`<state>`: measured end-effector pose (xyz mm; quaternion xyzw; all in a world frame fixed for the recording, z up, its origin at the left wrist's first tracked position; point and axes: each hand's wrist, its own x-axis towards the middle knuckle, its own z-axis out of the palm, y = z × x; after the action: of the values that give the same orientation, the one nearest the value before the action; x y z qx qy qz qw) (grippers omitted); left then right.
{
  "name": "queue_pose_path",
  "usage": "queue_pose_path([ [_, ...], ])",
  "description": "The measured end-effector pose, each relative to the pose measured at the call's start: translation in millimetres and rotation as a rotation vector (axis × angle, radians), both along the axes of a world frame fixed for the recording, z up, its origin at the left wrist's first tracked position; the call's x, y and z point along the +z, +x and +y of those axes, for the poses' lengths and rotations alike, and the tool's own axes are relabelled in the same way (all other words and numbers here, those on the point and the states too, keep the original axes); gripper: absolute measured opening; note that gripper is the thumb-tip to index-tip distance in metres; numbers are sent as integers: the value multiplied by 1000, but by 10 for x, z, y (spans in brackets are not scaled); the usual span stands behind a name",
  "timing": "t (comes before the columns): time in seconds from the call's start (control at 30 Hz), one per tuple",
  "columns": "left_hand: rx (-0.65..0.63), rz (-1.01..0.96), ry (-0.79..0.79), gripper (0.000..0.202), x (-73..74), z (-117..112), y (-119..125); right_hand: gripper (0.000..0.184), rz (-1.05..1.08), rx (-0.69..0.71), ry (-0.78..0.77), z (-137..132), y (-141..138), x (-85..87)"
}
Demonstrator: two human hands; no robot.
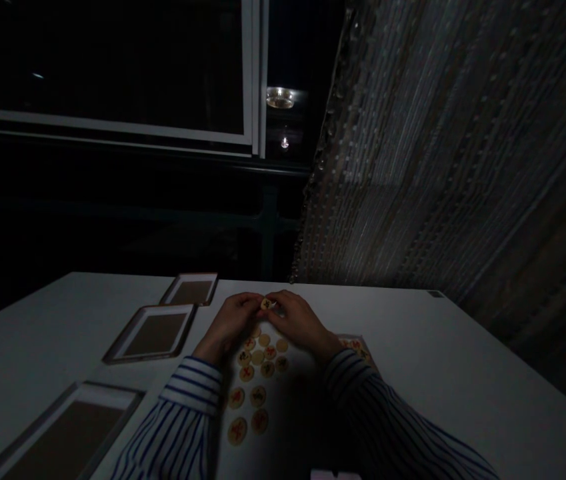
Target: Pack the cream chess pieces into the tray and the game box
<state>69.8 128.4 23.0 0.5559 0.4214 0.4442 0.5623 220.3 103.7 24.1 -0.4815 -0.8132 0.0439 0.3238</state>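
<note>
A round xiangqi piece point(266, 303) with a dark character is pinched between the fingers of both hands, a little above the table. My left hand point(230, 323) grips it from the left, closed at the fingertips. From the other side, my right hand point(299, 320) has its thumb and fingers closed on the same piece. Below and between my wrists, several more round pieces point(257, 358) lie on the white table, some with red or dark characters up and some blank. Larger-looking pieces point(237, 431) lie nearer to me.
Three shallow trays with brown bottoms stand along the left: a near tray point(107, 395), a middle tray point(135, 358) and a far tray point(206, 275). A box of pieces point(357, 347) lies partly behind my right forearm. A bead curtain point(387, 167) hangs beyond the white table point(437, 373).
</note>
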Motion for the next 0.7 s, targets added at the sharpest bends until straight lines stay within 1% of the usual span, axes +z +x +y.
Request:
queue_pose_path([
  [0.07,16,128,75,22,-1,12,-33,24,-31,-21,-12,-1,-3,-14],
  [0.2,39,481,252,23,-15,56,-163,25,-146,-93,-38,-2,-3,-56],
  [0.27,14,644,307,24,-15,73,-231,26,-213,-128,-53,-6,-4,-75],
  [0.37,-35,839,338,23,-5,79,-286,27,-296,-169,-91,-14,-10,-97],
  [0.53,-132,1043,323,21,-10,44,-249,28,-366,-204,-129,-20,-21,-123],
  [0.6,-140,1104,326,22,-19,16,-217,28,-381,-205,-130,-19,-27,-134],
  [0.7,-133,1158,372,23,-19,-34,-170,28,-404,-215,-140,-14,-36,-152],
])
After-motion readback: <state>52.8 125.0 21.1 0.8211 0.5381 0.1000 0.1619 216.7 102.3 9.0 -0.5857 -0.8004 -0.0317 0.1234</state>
